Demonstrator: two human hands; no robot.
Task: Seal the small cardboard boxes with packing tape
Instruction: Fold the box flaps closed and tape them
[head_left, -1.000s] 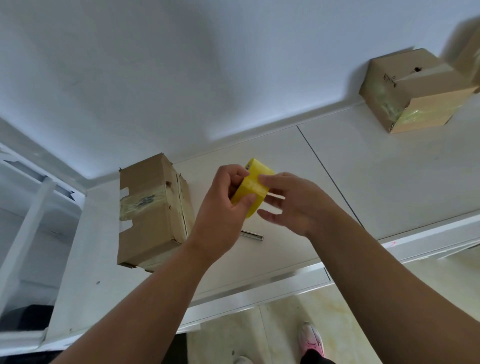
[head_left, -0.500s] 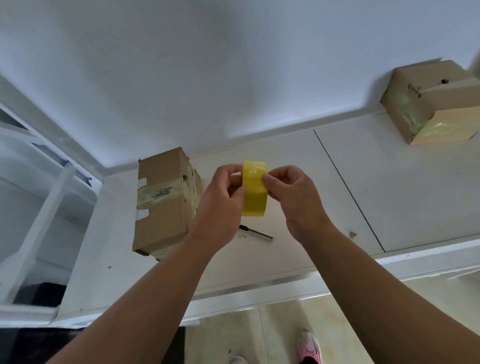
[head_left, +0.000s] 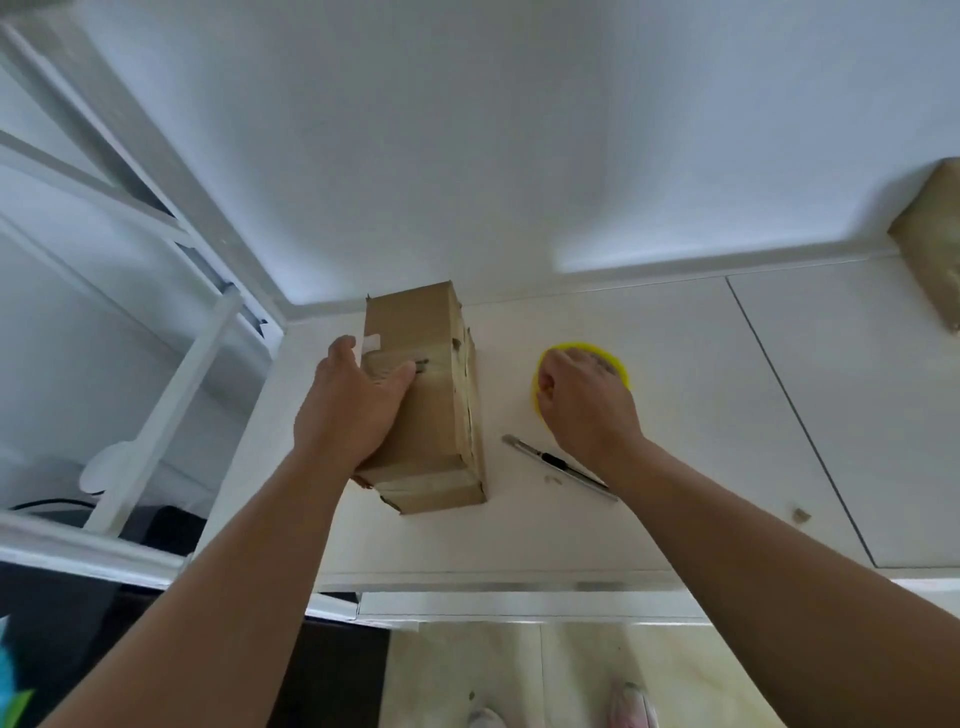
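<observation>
I see my left hand (head_left: 350, 408) gripping the cardboard box (head_left: 434, 322) on the white table (head_left: 685, 374), thumb across its top, fingers wrapped round its left side. My right hand (head_left: 587, 405) lies on the yellow tape roll (head_left: 617, 362), fingers curled round it. The roll lies flat just right of the box. A cutter (head_left: 558, 462) lies by my right wrist. A second box (head_left: 935, 244) sits at the far right edge.

The left hand (head_left: 353, 410) grips a small brown cardboard box (head_left: 431, 415) standing on the white worktop (head_left: 701, 364), with the thumb across the top of the box. Just beside it, the right hand (head_left: 587, 410) curls over a flat-lying yellow roll of packing tape (head_left: 621, 366). A slim silver-and-black utility knife (head_left: 558, 467) lies near the right wrist. A second brown cardboard box (head_left: 930, 249) sits at the far right edge.
</observation>
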